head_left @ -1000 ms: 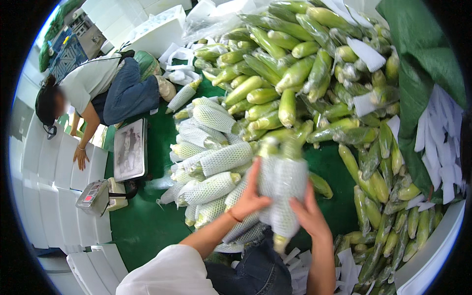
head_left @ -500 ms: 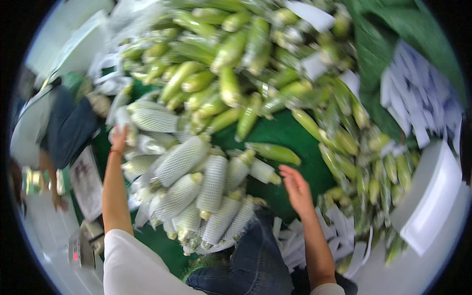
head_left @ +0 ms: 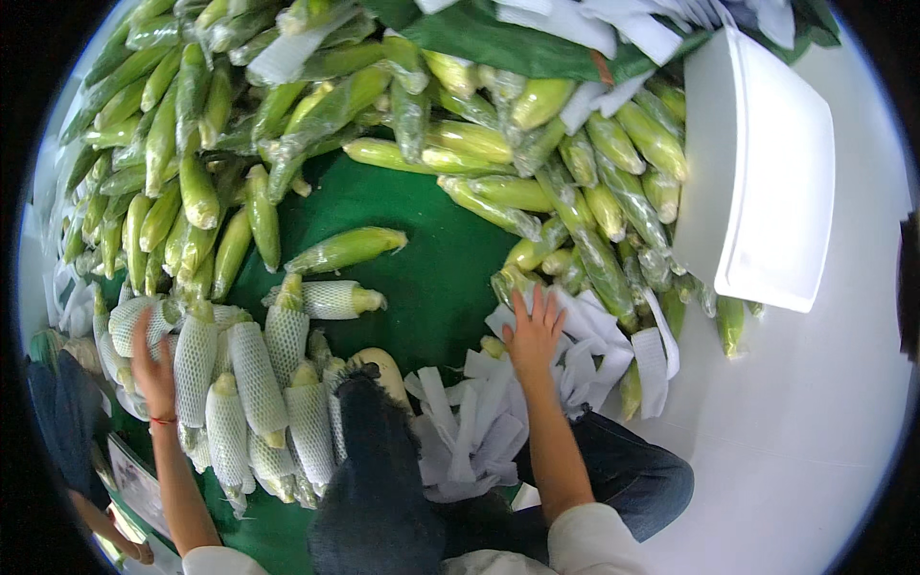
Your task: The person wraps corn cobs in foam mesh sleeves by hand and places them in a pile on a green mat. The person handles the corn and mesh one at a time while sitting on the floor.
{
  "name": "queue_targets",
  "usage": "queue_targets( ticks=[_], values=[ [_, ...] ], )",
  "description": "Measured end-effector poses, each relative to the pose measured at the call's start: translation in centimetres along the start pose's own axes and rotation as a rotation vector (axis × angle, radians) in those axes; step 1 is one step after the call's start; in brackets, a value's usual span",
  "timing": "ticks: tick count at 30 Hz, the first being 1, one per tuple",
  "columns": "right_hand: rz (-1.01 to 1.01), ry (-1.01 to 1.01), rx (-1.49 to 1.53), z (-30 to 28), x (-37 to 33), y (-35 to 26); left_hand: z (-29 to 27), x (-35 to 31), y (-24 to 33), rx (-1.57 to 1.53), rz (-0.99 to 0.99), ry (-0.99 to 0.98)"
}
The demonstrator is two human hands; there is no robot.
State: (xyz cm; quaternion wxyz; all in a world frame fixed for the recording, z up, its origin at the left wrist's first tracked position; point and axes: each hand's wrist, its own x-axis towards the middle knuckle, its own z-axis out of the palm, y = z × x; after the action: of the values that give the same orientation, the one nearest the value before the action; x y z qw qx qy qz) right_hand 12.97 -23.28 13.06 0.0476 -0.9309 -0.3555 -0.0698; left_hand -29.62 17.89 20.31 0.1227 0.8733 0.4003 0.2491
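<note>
My left hand (head_left: 153, 369), fingers stretched out, rests against an ear of corn in a white foam net sleeve (head_left: 144, 324) at the left edge of a heap of such sleeved corn (head_left: 257, 383). My right hand (head_left: 535, 335) is spread open, palm down, over a loose pile of flat white foam net sleeves (head_left: 470, 431) by my knee; it grips nothing that I can see. Between the hands, one green ear of corn in clear film (head_left: 347, 249) lies alone on the green ground cover (head_left: 422, 287). Just below it is a sleeved ear (head_left: 335, 299).
Film-wrapped corn (head_left: 172, 125) is heaped at the far left, and more wrapped corn (head_left: 604, 182) lies at the right. A white foam box (head_left: 776, 172) stands tilted at the far right. More white sleeves (head_left: 632, 24) lie on green cloth at the top. A co-worker's arm (head_left: 105, 527) shows at lower left.
The view has swung to the right. My right hand has moved from near the lone ear down to the pile of white sleeves. My left hand stays by the sleeved corn.
</note>
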Motion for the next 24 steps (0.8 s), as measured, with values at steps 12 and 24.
queue_targets(
  ticks=[12, 24],
  values=[
    [0.589, -0.593, 0.418, 0.2, -19.7, -4.5, 22.5, -6.4, 32.8, -0.491, 0.768, -1.207],
    [0.179, -0.846, 0.887, -17.3, -16.1, -3.8, 28.6, -25.9, 34.5, -0.731, 1.173, -2.344]
  ],
)
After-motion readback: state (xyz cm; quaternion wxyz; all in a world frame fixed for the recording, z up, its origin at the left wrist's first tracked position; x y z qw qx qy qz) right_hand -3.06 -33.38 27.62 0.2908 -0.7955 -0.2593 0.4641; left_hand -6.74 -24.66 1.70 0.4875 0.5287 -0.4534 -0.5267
